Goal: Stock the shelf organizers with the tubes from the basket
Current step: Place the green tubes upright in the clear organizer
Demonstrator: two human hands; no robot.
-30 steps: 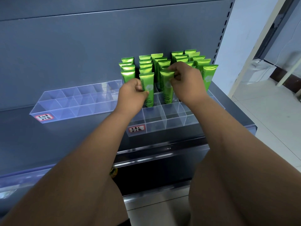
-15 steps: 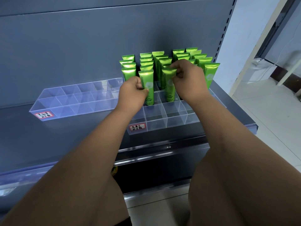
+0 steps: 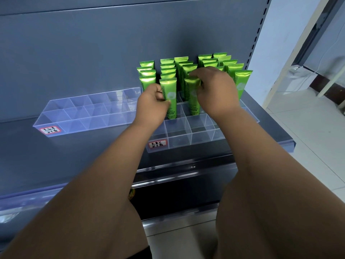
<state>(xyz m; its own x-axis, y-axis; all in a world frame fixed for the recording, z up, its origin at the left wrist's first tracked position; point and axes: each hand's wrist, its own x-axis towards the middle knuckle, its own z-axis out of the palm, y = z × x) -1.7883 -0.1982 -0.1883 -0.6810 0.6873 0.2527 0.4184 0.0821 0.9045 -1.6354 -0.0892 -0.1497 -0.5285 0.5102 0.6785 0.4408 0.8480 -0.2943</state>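
Several green tubes stand upright in the back rows of a clear plastic organizer (image 3: 186, 141) on the right of the grey shelf. My left hand (image 3: 152, 105) pinches one green tube (image 3: 169, 94) by its side; that tube stands in a compartment of the second column. My right hand (image 3: 216, 90) grips the top of a second green tube (image 3: 193, 99) standing one column to the right. The organizer's front rows hold nothing. A second clear organizer (image 3: 82, 114) with no tubes sits to the left. The basket is out of view.
Both organizers carry red-bordered handwritten labels (image 3: 158, 143) on their front walls. The grey shelf (image 3: 74, 156) has a clear price rail along its front edge. A perforated upright (image 3: 258, 28) bounds the shelf on the right, with tiled floor (image 3: 306, 139) beyond.
Both tubes have sunk a little lower into their compartments, and my hands have stayed on them. The view has shifted slightly.
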